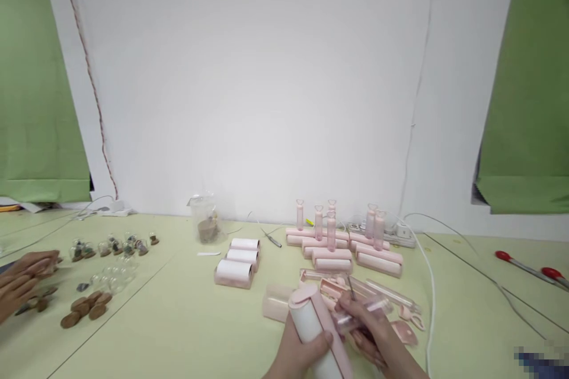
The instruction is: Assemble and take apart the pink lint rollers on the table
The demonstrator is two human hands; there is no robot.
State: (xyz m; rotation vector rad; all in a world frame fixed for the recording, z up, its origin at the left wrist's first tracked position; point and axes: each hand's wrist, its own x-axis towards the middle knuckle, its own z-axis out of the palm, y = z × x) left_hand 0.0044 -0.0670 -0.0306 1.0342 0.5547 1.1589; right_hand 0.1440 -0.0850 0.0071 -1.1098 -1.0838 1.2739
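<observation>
Bench view, hands at near edge, centre-right.

L: left hand (299,356) wrapped round a lint roller (312,321), thumb across the front; grip firm. Roller = white paper roll w/ pink cover along its right side, rounded end tilted up and to the left. It sits at near centre, off the table (178,320), just left of the other hand.

R: right hand (374,336) closed on a clear pink tube (362,310), tube lying approx. horizontal across the fingers, its left end touching or just beside the roller's pink cover (can't tell which). Thin dark rod (351,288) sticks up by the fingertips; held or not, can't tell.

Surroundings:
- Just beyond hands: loose pink parts (406,328) and more clear tubes, scattered.
- Further back, right of centre: stacked pink roller cases (333,259), heart-topped tubes (318,222) standing upright among them.
- Centre: three white rolls in pink holders (240,262), in a row.
- Behind those: clear plastic bag (206,220) w/ brown contents; metal tweezers (271,240) to the right of it.
- Far right-centre, at wall: power strip (393,232); white cable (430,284) runs toward near edge.
- Far right: two red-handled tools (528,266).
- Left: small glass vials (111,246), cork stoppers (84,308) nearer.
- Left edge: a co-worker's hands (22,284), resting by the corks.
- Backdrop: white wall, green curtains (40,100) both sides.
</observation>
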